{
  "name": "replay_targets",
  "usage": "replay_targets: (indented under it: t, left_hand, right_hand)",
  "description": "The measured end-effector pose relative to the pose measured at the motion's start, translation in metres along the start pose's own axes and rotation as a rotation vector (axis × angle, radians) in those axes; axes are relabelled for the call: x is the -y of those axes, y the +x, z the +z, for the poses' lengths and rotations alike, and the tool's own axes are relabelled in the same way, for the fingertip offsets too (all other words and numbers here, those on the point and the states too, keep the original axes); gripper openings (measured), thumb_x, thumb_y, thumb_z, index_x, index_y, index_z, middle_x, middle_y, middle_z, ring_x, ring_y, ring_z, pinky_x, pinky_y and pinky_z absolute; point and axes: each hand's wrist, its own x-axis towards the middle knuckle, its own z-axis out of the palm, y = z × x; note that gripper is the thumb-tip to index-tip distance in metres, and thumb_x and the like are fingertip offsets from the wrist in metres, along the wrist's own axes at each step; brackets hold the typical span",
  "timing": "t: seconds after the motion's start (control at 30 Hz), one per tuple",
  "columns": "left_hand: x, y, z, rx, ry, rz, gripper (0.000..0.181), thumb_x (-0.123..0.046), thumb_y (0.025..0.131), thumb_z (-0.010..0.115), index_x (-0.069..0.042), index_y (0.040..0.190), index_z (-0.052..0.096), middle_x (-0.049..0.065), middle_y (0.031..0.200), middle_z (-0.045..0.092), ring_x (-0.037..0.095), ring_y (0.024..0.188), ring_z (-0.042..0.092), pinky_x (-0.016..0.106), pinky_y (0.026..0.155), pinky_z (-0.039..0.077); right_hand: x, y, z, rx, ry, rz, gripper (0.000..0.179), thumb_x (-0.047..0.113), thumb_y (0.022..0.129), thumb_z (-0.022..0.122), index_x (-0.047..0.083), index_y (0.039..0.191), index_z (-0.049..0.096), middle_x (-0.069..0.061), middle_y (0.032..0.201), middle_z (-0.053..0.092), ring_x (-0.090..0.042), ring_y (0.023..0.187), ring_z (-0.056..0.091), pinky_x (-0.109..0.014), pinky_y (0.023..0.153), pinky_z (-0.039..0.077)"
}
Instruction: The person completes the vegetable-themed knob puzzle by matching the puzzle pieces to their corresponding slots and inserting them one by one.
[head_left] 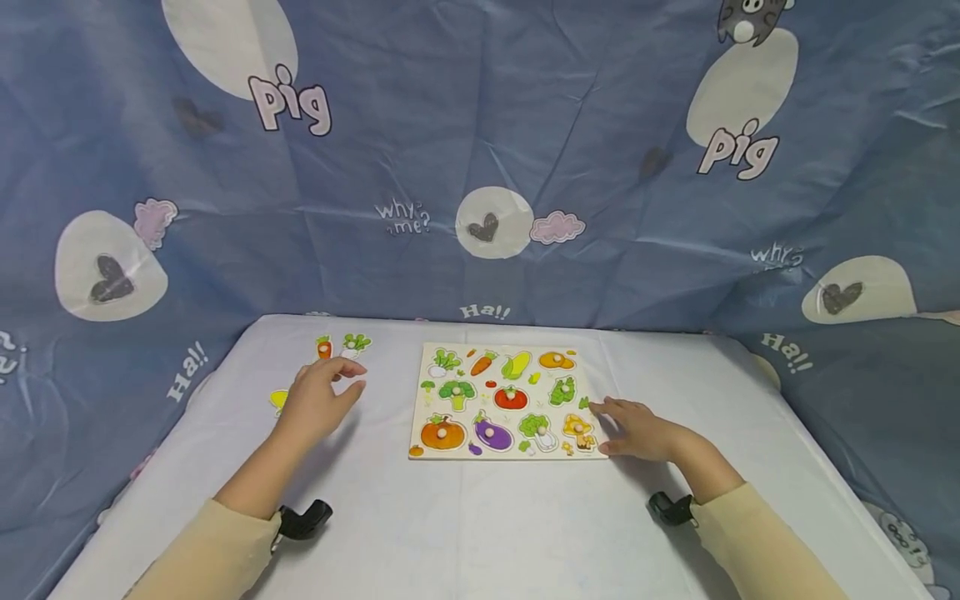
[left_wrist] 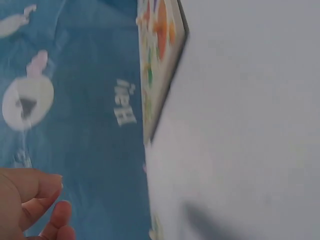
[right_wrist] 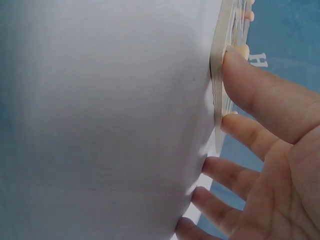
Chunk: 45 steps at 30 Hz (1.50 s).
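Note:
A cream vegetable puzzle board (head_left: pixel 504 469) lies flat on the table, seen edge-on in both wrist views. Knobbed pieces sit in it, among them a pumpkin (head_left: pixel 442 435), an eggplant (head_left: pixel 492 434), a tomato (head_left: pixel 512 399) and a broccoli (head_left: pixel 457 393). My right hand (head_left: pixel 641 429) is at the board's right edge, thumb and index finger touching it, other fingers down on the cloth. My left hand (head_left: pixel 318 404) hovers left of the board, thumb and fingers apart, holding nothing. Just beyond it lie a loose carrot piece (head_left: pixel 324 347) and a white radish piece (head_left: pixel 357 343); a yellow piece (head_left: pixel 278 400) is partly hidden behind it.
A white cloth (head_left: pixel 480 533) covers the table. Behind and at the sides hangs a blue patterned curtain (head_left: pixel 420 275). Each wrist wears a small black camera, the left (head_left: pixel 306 521) and the right (head_left: pixel 670 508).

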Motion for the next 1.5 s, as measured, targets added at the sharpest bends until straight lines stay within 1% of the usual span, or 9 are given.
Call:
replay_targets:
  t: [0.23, 0.4, 0.53, 0.67, 0.77, 0.87, 1.1, 1.3, 1.5]
  left_hand:
    - [0.044, 0.000, -0.022, -0.023, 0.009, -0.078, 0.024, -0.016, 0.097, 0.063, -0.001, 0.116, 0.068, 0.023, 0.117, 0.062, 0.043, 0.109, 0.053, 0.057, 0.087, 0.043]
    - [0.068, -0.002, -0.032, -0.044, 0.048, -0.135, 0.027, -0.016, 0.096, 0.064, 0.002, 0.116, 0.067, 0.026, 0.115, 0.064, 0.047, 0.110, 0.054, 0.059, 0.084, 0.045]
    - [0.082, -0.003, -0.036, -0.011, 0.057, -0.168, 0.030, -0.016, 0.095, 0.064, 0.004, 0.118, 0.065, 0.030, 0.118, 0.062, 0.050, 0.111, 0.053, 0.060, 0.085, 0.045]
    - [0.093, -0.001, -0.035, 0.045, 0.045, -0.232, 0.033, -0.017, 0.096, 0.063, 0.006, 0.120, 0.063, 0.033, 0.124, 0.058, 0.050, 0.113, 0.052, 0.057, 0.085, 0.048]
    - [0.098, 0.000, -0.034, 0.083, 0.039, -0.273, 0.033, -0.017, 0.096, 0.064, 0.007, 0.119, 0.062, 0.034, 0.124, 0.058, 0.049, 0.111, 0.054, 0.054, 0.083, 0.049]
    - [0.101, 0.001, -0.033, 0.112, 0.041, -0.283, 0.032, -0.017, 0.096, 0.064, 0.007, 0.117, 0.062, 0.034, 0.121, 0.059, 0.049, 0.108, 0.056, 0.053, 0.082, 0.049]
    - [0.102, 0.003, -0.028, 0.126, 0.059, -0.272, 0.027, -0.013, 0.094, 0.065, 0.008, 0.111, 0.063, 0.029, 0.109, 0.062, 0.044, 0.098, 0.058, 0.051, 0.079, 0.048]
    - [0.104, 0.005, -0.026, 0.129, 0.065, -0.244, 0.021, -0.010, 0.094, 0.063, 0.008, 0.105, 0.064, 0.017, 0.091, 0.063, 0.033, 0.085, 0.058, 0.039, 0.071, 0.043]
    - [0.102, 0.006, -0.026, 0.142, 0.059, -0.248, 0.018, -0.007, 0.095, 0.061, 0.009, 0.104, 0.063, 0.015, 0.088, 0.061, 0.031, 0.083, 0.056, 0.037, 0.070, 0.042]
  right_hand:
    - [-0.001, 0.000, 0.000, -0.007, -0.010, -0.008, 0.080, 0.039, 0.088, 0.075, 0.008, 0.153, 0.040, -0.030, 0.158, 0.024, -0.055, 0.142, 0.020, -0.072, 0.108, 0.023]
    - [0.000, 0.001, 0.001, 0.000, -0.005, 0.004, 0.082, 0.040, 0.086, 0.076, 0.008, 0.153, 0.040, -0.029, 0.159, 0.024, -0.055, 0.142, 0.020, -0.072, 0.108, 0.023]
    - [0.002, 0.000, 0.000, 0.003, -0.001, 0.009, 0.082, 0.039, 0.086, 0.076, 0.008, 0.153, 0.040, -0.029, 0.159, 0.024, -0.054, 0.143, 0.019, -0.072, 0.108, 0.023]
    - [0.002, -0.001, 0.000, 0.005, 0.006, 0.007, 0.081, 0.039, 0.087, 0.075, 0.008, 0.153, 0.039, -0.029, 0.159, 0.024, -0.054, 0.143, 0.019, -0.072, 0.108, 0.022]
    - [0.001, -0.001, 0.002, 0.007, 0.006, 0.006, 0.081, 0.039, 0.087, 0.075, 0.008, 0.153, 0.039, -0.029, 0.159, 0.023, -0.054, 0.143, 0.019, -0.072, 0.108, 0.022]
    - [0.000, 0.000, 0.003, 0.007, 0.001, 0.008, 0.081, 0.039, 0.088, 0.075, 0.008, 0.154, 0.039, -0.029, 0.159, 0.023, -0.053, 0.143, 0.019, -0.072, 0.109, 0.022]
    - [-0.002, 0.001, 0.004, -0.002, -0.016, 0.009, 0.081, 0.040, 0.088, 0.075, 0.009, 0.154, 0.039, -0.028, 0.159, 0.024, -0.053, 0.143, 0.020, -0.072, 0.108, 0.023]
    - [-0.001, 0.000, 0.004, -0.008, -0.022, 0.007, 0.081, 0.039, 0.088, 0.075, 0.009, 0.154, 0.039, -0.028, 0.159, 0.024, -0.053, 0.143, 0.020, -0.072, 0.109, 0.023]
    - [0.001, -0.001, 0.002, -0.008, -0.020, 0.004, 0.081, 0.039, 0.088, 0.075, 0.009, 0.153, 0.039, -0.029, 0.159, 0.024, -0.054, 0.143, 0.020, -0.072, 0.108, 0.023]
